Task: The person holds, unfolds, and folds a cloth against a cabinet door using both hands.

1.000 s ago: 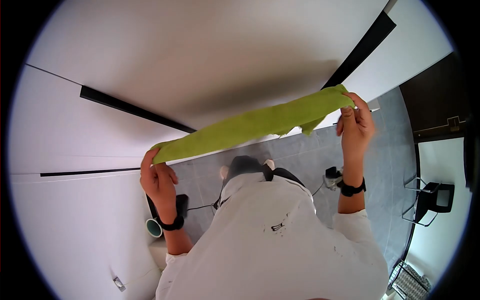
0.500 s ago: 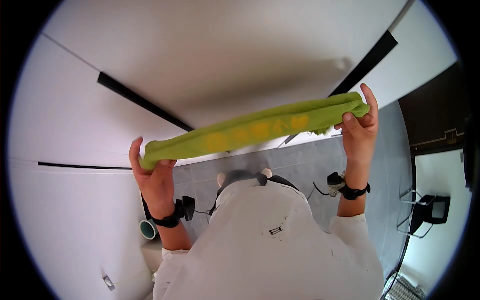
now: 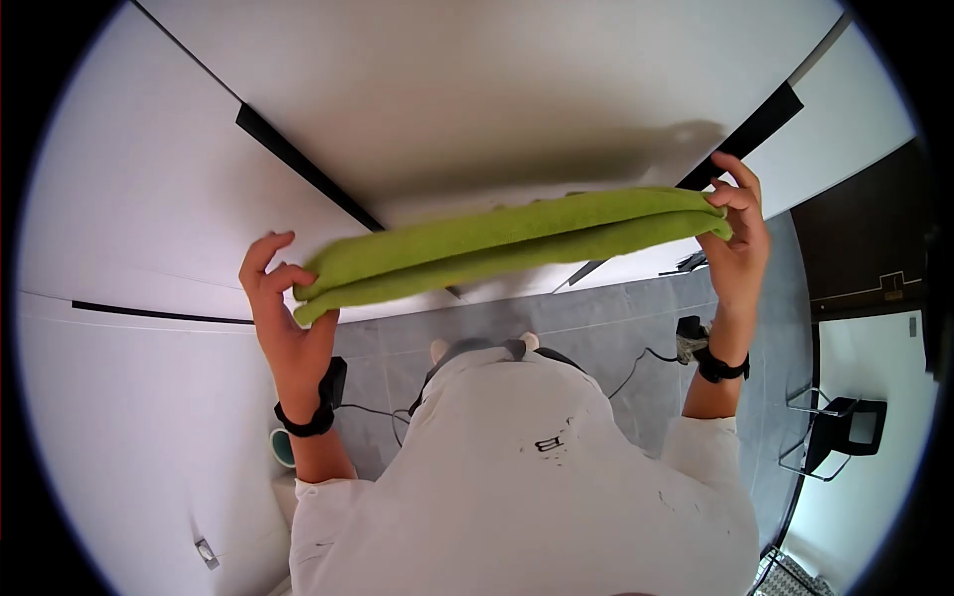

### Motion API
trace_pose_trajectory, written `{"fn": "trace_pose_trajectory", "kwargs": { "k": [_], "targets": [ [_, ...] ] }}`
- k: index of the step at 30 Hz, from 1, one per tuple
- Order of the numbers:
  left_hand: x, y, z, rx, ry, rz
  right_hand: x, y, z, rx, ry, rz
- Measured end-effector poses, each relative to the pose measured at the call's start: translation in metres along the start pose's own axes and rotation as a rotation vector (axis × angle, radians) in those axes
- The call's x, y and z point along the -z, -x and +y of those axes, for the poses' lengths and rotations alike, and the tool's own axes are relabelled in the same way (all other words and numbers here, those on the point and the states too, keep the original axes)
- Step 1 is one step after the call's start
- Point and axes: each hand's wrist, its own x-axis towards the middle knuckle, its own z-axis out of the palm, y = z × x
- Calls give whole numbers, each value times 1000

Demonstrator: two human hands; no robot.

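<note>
A green towel (image 3: 497, 238), folded into a long strip, is stretched between my two hands in front of the white cabinet doors. A lengthwise crease runs along the strip. My left hand (image 3: 283, 303) pinches its left end between thumb and fingers. At the other end, a little higher in view, my right hand (image 3: 737, 233) grips the towel's right edge. Each wrist wears a black strap with a small device and a cable, the left strap (image 3: 308, 422) and the right strap (image 3: 720, 368).
White cabinet doors (image 3: 447, 79) with black handle strips (image 3: 303, 164) stand just beyond the towel. Grey floor tiles (image 3: 596, 308) lie below. At the right are a black chair (image 3: 845, 432) with metal legs and a dark door (image 3: 865, 238). A green-rimmed round container (image 3: 282, 449) is at the left.
The towel has turned in my hands, so the yellow markings on it no longer show and the crease faces me. Both hands have moved slightly outward.
</note>
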Motion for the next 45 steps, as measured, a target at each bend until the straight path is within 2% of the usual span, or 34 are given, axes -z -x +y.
{"fn": "trace_pose_trajectory", "kwargs": {
  "k": [1, 2, 4, 5, 6, 8, 12, 14, 16, 19, 20, 22, 24, 26, 27, 28, 30, 31, 32, 34, 35, 36, 38, 39, 40, 41, 42, 44, 45],
  "targets": [
    [2, -3, 4, -102, -31, 7, -3, -4, -2, 36, -107, -6],
    [2, -2, -1, -104, -31, 19, -5, -8, -3, 78, -218, -18],
    [7, 5, -20, 56, 527, -134, -4, 0, 6, 57, -325, -92],
    [17, 5, -22, 194, 744, -274, 0, 4, 10, -77, -380, -126],
    [25, 8, -33, 262, 631, -285, 2, 4, 10, -207, -433, -167],
    [30, 3, -24, 226, 616, -234, -1, -3, 4, -93, -488, -151],
    [59, -12, -23, 211, 661, -206, -14, -33, -19, -62, -677, -118],
    [60, -8, -28, 295, 749, -162, -13, -36, -32, -157, -818, -65],
    [71, -12, -20, 322, 800, -177, -24, -48, -56, -148, -766, -40],
    [79, -17, -19, 350, 731, -116, -34, -56, -78, -62, -426, 103],
    [85, -19, -21, 331, 734, -109, -34, -59, -84, -42, -426, 108],
    [97, -21, -26, 355, 667, -130, -30, -57, -94, -72, -137, 18],
    [117, -23, -48, 333, 668, -179, -38, -64, -111, -47, -88, 3],
    [129, -26, -59, 154, 475, -177, -41, -66, -120, 20, 52, 34],
    [132, -29, -49, 201, 377, -134, -39, -65, -132, -103, -55, -14],
    [135, -28, -53, 186, 383, -137, -42, -64, -138, -96, -48, 0],
    [139, -22, -66, 464, 963, -267, -55, -59, -146, -232, -407, -69],
    [128, -15, -72, 489, 1157, -212, -70, -56, -151, -267, -454, 35],
    [122, -14, -63, 493, 1162, -238, -81, -54, -156, -292, -559, 90],
    [117, -14, -42, 584, 1314, 62, -96, -60, -177, -310, -734, 144],
    [126, -3, -66, 438, 1406, 25, -104, -59, -181, -310, -730, 173],
    [125, 3, -74, 438, 1408, -6, -110, -57, -176, -235, -771, 179],
    [131, 10, -83, 349, 1435, 223, -123, -52, -167, -162, -804, 211],
    [127, 8, -77, 375, 1408, 335, -130, -49, -158, -61, -770, 202],
    [129, 14, -85, 390, 1410, 314, -136, -41, -153, 29, -731, 185],
    [126, 20, -94, 374, 1273, 374, -147, -37, -154, 70, -544, 237],
    [128, 20, -106, 342, 1137, 436, -162, -37, -160, 84, -536, 250],
    [131, 23, -112, 373, 1109, 418, -175, -36, -171, -169, -442, 285],
    [134, 29, -123, 357, 1057, 398, -180, -37, -170, -146, -471, 257]
  ]
}}
